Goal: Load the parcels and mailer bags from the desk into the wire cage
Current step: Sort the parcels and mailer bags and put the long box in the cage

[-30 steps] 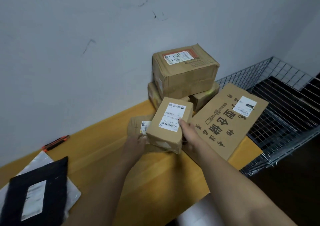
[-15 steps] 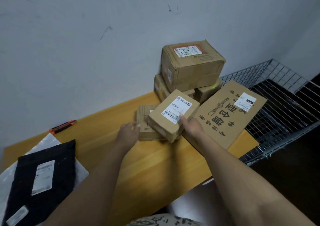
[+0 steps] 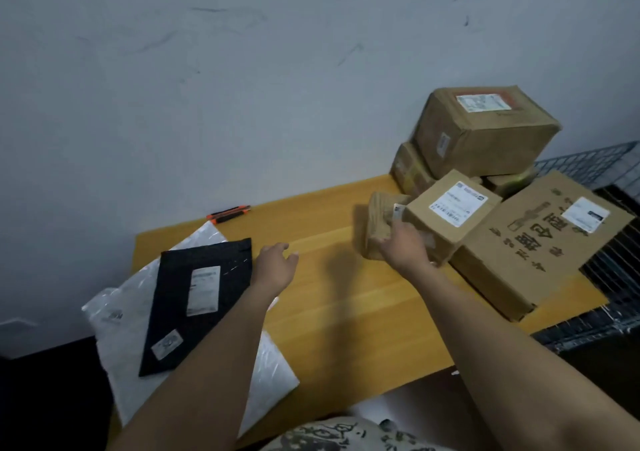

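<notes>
A wooden worktop (image 3: 346,298) stands against a grey wall. The right hand (image 3: 403,248) rests on a small cardboard parcel (image 3: 450,208) and a blurred wrapped parcel (image 3: 377,222); its grip is unclear. The left hand (image 3: 273,267) hovers open, empty, beside a black mailer bag (image 3: 197,312) lying on a white mailer bag (image 3: 117,326). More boxes (image 3: 481,132) are stacked beside the wire cage (image 3: 595,163) at right.

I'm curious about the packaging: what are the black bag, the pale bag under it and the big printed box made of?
Black bag: looks like matte plastic film, thin and flat. Pale bag: likely glossy plastic, with shiny crinkles. Big printed box: brown cardboard, dull finish, with folded edges.
</notes>
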